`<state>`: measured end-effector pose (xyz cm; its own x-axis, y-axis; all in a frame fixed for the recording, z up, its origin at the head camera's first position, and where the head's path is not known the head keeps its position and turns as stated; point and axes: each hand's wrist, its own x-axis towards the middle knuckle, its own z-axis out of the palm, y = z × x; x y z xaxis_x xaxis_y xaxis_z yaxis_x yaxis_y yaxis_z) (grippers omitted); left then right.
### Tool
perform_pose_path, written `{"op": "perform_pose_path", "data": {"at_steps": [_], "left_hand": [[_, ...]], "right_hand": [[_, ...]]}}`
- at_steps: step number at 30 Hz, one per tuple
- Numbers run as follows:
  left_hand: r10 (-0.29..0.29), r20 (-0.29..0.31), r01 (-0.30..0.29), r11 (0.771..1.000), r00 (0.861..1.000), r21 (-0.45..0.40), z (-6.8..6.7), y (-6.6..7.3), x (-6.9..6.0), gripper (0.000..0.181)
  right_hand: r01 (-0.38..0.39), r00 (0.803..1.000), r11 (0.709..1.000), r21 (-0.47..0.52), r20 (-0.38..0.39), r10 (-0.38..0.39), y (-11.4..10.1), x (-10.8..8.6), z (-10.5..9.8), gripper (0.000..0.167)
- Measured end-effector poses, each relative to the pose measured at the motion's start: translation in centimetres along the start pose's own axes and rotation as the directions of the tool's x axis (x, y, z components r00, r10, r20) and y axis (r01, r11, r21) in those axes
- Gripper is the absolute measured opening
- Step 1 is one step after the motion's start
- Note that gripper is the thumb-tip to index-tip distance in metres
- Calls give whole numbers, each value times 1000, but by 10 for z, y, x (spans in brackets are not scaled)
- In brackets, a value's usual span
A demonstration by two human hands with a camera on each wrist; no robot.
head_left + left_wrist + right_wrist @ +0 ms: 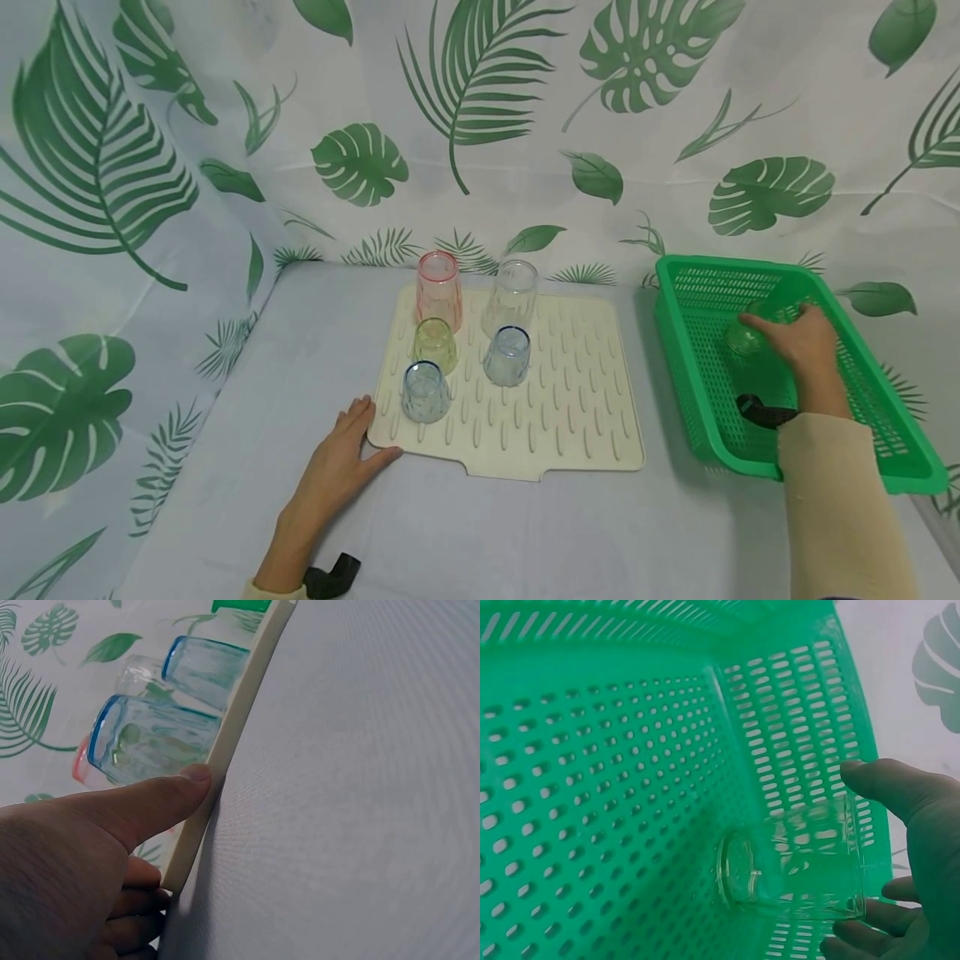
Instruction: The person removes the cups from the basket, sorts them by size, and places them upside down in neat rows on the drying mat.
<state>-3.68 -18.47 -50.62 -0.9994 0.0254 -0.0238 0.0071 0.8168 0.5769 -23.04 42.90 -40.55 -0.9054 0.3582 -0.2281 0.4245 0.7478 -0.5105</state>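
Observation:
My left hand (337, 462) rests at the near left corner of a cream drying mat (570, 400). Its thumb presses the front edge and its fingers lie along the left side. Standing on the mat are a pink-rimmed glass (438, 292), a clear glass (513, 296), a yellow-green glass (435, 346) and two blue-rimmed glasses (426, 393). Inside the green basket (678, 367), my right hand (810, 350) surrounds a clear glass (802, 866). The thumb is apart from the glass, while the other fingers are close to its near end; whether they touch is unclear.
The basket stands to the right of the mat, its rim rising around my right forearm. Leaf-patterned cloth (480, 167) hangs behind and at the left. A pale cloth (525, 533) covers the table.

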Motion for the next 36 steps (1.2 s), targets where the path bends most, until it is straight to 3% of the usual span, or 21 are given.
{"op": "perform_pose_path", "data": {"at_steps": [8,20,29,36], "left_hand": [[9,-9,-9,1000,1000,6,0,0,0,88],[3,-3,-3,1000,1000,-1,0,0,1,88],[-8,6,8,1000,1000,-7,-1,1,0,87],[-2,3,2,1000,1000,-1,-1,2,0,87]], "right_hand": [[43,999,998,-48,9,-43,5,4,3,109],[30,999,993,-117,40,-26,10,6,2,106],[30,999,993,-111,42,-26,10,4,1,107],[51,999,997,-55,8,-50,-4,-3,-1,109]]}}
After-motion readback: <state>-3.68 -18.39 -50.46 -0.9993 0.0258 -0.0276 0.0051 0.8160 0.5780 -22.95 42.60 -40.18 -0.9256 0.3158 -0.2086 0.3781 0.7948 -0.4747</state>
